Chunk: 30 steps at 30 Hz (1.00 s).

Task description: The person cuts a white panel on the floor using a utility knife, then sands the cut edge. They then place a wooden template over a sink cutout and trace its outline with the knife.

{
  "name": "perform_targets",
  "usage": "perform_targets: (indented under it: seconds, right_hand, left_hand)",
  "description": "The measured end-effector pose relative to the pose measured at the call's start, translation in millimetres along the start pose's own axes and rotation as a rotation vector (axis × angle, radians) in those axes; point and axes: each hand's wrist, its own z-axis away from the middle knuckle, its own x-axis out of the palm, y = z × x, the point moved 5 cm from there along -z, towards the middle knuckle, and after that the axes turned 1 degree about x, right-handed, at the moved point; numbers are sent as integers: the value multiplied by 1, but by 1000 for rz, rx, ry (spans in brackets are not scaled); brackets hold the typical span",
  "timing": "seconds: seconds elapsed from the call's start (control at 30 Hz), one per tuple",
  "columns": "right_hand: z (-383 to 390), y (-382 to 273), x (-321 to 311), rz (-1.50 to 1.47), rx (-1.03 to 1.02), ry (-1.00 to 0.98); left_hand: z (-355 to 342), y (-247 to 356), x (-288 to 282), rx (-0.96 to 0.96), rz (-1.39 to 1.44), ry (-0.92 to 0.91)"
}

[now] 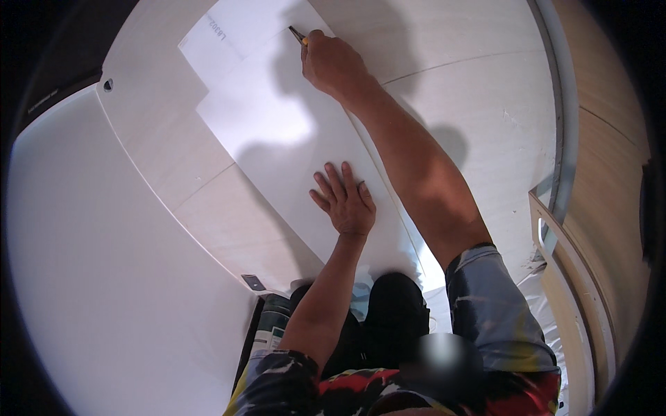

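Observation:
A long white sheet [263, 159] with a notched left edge and a printed marking lies on the pale panelled surface [479, 104]. My right hand [329, 62] grips a small cutting tool [297, 35] with a dark, slim tip and a yellow part, at the sheet's far end near its right edge. My left hand [343, 201] rests palm down on the lower middle of the sheet, fingers spread. A thin straight line or edge runs along the sheet's right side beside my right forearm.
A large smooth white panel [90, 263] fills the left side. A wooden wall [603, 139] stands at the right, with cut boards [572, 263] leaning there. My knees [395, 298] are at the sheet's near end, beside a dark green-grey object [274, 319]. A dark strip [62, 90] borders the upper left.

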Motion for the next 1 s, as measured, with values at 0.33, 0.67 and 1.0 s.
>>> perform_targets:
  seconds: [0.33, 0.67, 1.0]
  right_hand:
    - [-15, -19, -14, 160, 44, -296]
    - [12, 7, 1, 133, 93, -283]
    - [151, 52, 0, 35, 83, -191]
  left_hand:
    - [2, 2, -2, 5, -25, -9]
    - [-7, 4, -3, 22, -2, 3]
    - [-7, 5, -8, 2, -20, 8]
